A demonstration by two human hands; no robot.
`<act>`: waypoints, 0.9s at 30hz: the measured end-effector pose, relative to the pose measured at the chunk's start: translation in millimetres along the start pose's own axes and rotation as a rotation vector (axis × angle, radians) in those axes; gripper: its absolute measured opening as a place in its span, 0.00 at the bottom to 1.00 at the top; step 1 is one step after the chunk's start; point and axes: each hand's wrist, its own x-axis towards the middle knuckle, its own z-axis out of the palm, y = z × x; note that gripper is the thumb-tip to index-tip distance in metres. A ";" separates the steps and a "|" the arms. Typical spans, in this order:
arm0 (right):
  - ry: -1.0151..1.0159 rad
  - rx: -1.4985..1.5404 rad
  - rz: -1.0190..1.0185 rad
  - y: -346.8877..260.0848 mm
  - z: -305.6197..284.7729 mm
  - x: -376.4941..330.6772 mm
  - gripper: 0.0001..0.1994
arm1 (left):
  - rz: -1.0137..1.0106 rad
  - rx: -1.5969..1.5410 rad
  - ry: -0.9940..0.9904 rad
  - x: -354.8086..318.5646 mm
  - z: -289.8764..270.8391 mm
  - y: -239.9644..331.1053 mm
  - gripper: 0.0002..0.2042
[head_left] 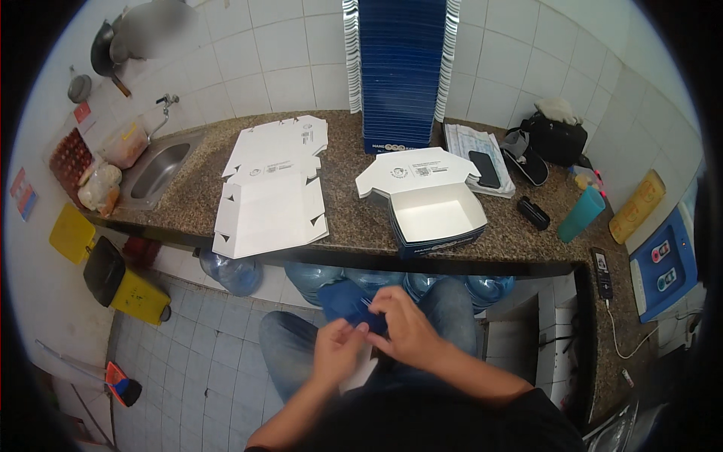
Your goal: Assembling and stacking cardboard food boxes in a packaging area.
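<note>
A blue carton blank is pinched low in the frame's centre, over the lap, by the left hand and right hand, fingers closed on its edges. Beyond, on the counter, a folded open box sits centre, flat white blanks lie to its left, and a tall blue stack stands behind.

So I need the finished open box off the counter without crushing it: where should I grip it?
Take the open box by its two short side walls, reaching from the counter's front edge. The raised lid blocks the back, and the open top leaves those upright walls free for the fingers.
</note>
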 end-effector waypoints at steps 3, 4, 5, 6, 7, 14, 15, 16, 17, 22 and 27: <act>-0.059 -0.227 -0.182 -18.2 -31.4 25.0 0.27 | -0.027 0.775 -0.481 7.6 -37.2 23.2 0.10; -0.149 -0.281 -0.203 -21.1 -38.1 27.4 0.23 | 0.128 0.839 -0.566 5.9 -41.9 28.7 0.10; -0.144 -0.288 -0.201 -10.4 -38.5 21.3 0.23 | 0.290 0.898 -0.666 5.3 -40.5 34.6 0.09; -0.181 -0.107 -0.158 8.4 -33.0 11.8 0.21 | 0.300 0.887 -0.592 1.1 -33.1 45.5 0.03; -0.218 0.078 -0.117 14.0 -28.8 8.9 0.18 | 0.304 0.888 -0.592 -2.7 -28.2 54.2 0.03; -0.433 -0.027 -0.075 -7.6 -18.5 2.7 0.10 | 0.084 0.803 -0.284 -16.4 -21.0 65.0 0.33; -0.433 -0.025 -0.070 -8.8 -17.8 -0.6 0.10 | 0.131 0.917 -0.335 -18.5 -22.1 66.8 0.34; -0.431 0.176 0.132 -7.4 -18.0 -2.0 0.11 | 0.132 0.918 -0.334 -19.0 -22.2 69.8 0.34; -0.424 0.377 0.336 -6.4 -17.3 -3.6 0.11 | 0.102 0.944 -0.362 -20.9 -22.0 74.3 0.34; -0.600 0.217 0.261 -15.8 -7.1 -16.1 0.12 | -0.029 1.127 -0.470 -26.3 -11.8 85.1 0.34; -0.045 0.751 0.572 -14.8 9.8 -17.6 0.17 | 0.564 0.923 -0.051 -49.0 2.6 62.2 0.52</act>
